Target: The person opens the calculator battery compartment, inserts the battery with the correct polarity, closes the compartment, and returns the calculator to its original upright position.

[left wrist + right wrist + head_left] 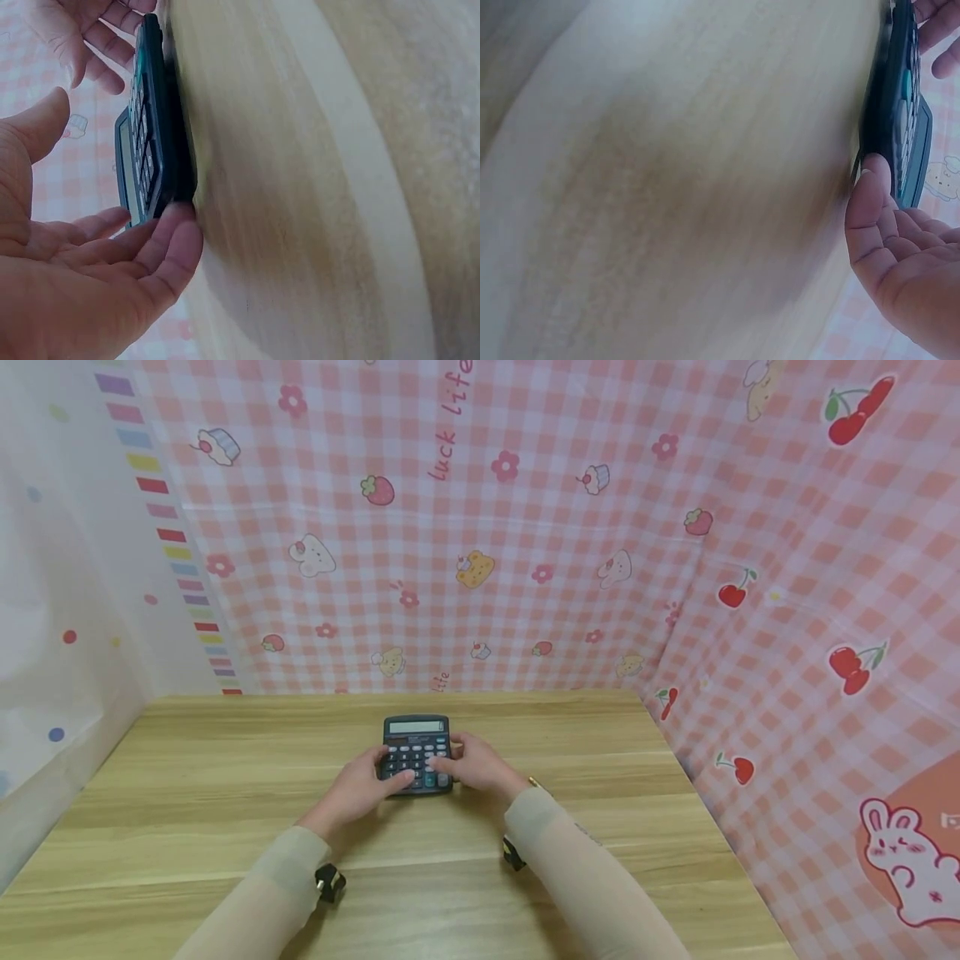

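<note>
A dark desktop calculator (407, 758) lies face up on the wooden table, its pale display at the far end. My left hand (362, 787) is at its left side; in the left wrist view the fingertips (180, 232) touch its edge, while the raised thumb stands apart from the keys. On the opposite side is my right hand (482, 767), with a fingertip (874, 169) against the lower edge in the right wrist view. That hand's thumb, seen from the left wrist, is also clear of the keys. Both hands have loosely bent fingers.
The wooden table (187, 793) reaches back to a pink checked cloth (450, 610) with printed cakes and strawberries. Another printed cloth (795, 710) hangs along the right edge, and a white sheet (67, 610) on the left. Dark wrist devices (330, 883) sit under both cuffs.
</note>
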Tool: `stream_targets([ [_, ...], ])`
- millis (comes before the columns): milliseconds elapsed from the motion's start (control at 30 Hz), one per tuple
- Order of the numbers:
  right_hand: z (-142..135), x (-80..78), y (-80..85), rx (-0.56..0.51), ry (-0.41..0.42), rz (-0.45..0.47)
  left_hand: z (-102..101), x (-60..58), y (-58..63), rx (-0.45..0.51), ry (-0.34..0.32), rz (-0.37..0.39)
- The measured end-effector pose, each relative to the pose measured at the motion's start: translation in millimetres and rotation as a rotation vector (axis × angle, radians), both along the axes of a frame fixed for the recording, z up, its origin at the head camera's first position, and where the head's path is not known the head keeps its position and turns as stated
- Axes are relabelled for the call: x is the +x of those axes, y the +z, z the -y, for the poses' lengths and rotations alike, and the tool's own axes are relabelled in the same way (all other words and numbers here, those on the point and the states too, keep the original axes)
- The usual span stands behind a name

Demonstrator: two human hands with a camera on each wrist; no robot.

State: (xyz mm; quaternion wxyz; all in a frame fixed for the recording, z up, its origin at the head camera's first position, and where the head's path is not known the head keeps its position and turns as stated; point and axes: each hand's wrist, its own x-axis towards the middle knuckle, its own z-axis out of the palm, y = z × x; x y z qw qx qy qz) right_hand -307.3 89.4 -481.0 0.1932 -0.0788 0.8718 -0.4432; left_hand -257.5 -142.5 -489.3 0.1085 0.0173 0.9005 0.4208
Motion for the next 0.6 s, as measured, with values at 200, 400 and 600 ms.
stream_targets([
  [200, -2.8, -0.8, 0.0, -0.011, 0.006, 0.001, 1.6, 0.8, 2.2, 0.065, 0.014, 0.012],
  [400, -5.0, 0.4, 3.1, -0.051, 0.000, 0.011, 1.7, -1.2, 0.8, 0.092, 0.020, 0.011],
  [600, -6.8, 0.5, 3.4, -0.087, 0.007, 0.007, 0.2, -0.5, 0.8, 0.158, 0.017, 0.000],
])
